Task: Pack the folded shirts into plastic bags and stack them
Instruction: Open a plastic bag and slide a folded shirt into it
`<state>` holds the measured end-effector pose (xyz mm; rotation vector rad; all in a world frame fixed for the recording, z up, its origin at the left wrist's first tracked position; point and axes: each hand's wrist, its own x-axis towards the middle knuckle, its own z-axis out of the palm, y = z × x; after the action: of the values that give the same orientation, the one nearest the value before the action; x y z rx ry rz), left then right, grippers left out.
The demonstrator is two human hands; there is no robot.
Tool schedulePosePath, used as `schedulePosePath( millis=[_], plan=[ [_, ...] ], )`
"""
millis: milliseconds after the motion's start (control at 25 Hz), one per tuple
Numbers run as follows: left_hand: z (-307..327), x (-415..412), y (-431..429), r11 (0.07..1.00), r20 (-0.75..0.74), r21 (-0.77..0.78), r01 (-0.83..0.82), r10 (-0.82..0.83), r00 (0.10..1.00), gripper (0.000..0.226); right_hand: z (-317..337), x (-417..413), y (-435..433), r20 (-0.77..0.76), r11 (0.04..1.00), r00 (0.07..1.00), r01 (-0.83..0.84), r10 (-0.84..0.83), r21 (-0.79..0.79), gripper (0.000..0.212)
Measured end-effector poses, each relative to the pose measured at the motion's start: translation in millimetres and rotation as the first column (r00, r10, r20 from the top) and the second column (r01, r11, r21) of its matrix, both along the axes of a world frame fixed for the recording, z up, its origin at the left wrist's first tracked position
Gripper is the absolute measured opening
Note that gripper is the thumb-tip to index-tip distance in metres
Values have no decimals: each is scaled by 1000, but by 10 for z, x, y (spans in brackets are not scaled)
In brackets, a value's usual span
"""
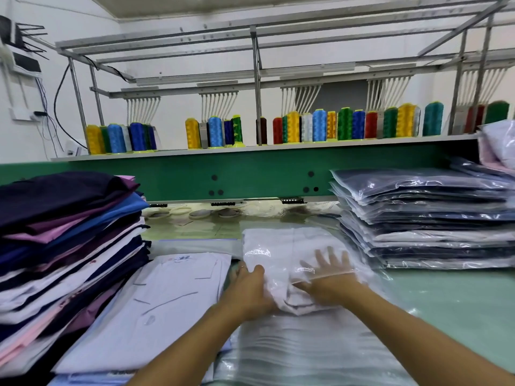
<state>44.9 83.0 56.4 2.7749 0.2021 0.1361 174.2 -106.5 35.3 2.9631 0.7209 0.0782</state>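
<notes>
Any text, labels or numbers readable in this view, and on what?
Nothing here reads clearly.
Blue embroidered mark on the flat white shirt: too blurred to read.
Dark print under that shirt's near edge: too blurred to read.
Thread cones, plastic bag: no lettering visible.

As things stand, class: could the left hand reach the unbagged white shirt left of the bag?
Probably yes: the left hand holds the plastic bag right beside the white shirt, and nothing lies between.
</notes>
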Motion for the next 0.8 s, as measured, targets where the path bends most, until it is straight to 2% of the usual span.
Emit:
schedulePosePath(
  millis=[40, 120, 240, 440, 600, 720, 800],
  plan=[
    [-13, 10, -12, 986, 29, 163, 32, -37, 999, 76, -54, 14, -150, 34, 999, 998, 52, -52, 3, 88],
    [-26, 17, -41, 934, 51, 339, 114, -139, 989, 69, -148, -1, -374, -10, 993, 994, 105, -105, 50, 96],
    [-38, 2, -56, 918, -48, 362, 164, -157, 986, 50, -231, -8, -397, -184, 981, 980, 106, -76, 161, 104],
    [-74, -8, -42, 895, -112, 405, 188, -155, 982, 44, -265, 57, -245, -203, 973, 977, 107, -64, 206, 93],
    [-85, -30, -2, 885, -27, 388, 258, -269, 963, 54, -228, 10, -346, -189, 972, 982, 25, 20, 235, 79],
    [-112, -4, 17, 798, 83, 461, 389, -475, 876, 52, -164, -76, -542, -195, 961, 974, -57, 114, 272, 68],
    [-133, 12, 25, 734, 93, 508, 450, -567, 819, 62, -68, -165, -695, -167, 953, 968, -136, 186, 272, 44]
  ],
)
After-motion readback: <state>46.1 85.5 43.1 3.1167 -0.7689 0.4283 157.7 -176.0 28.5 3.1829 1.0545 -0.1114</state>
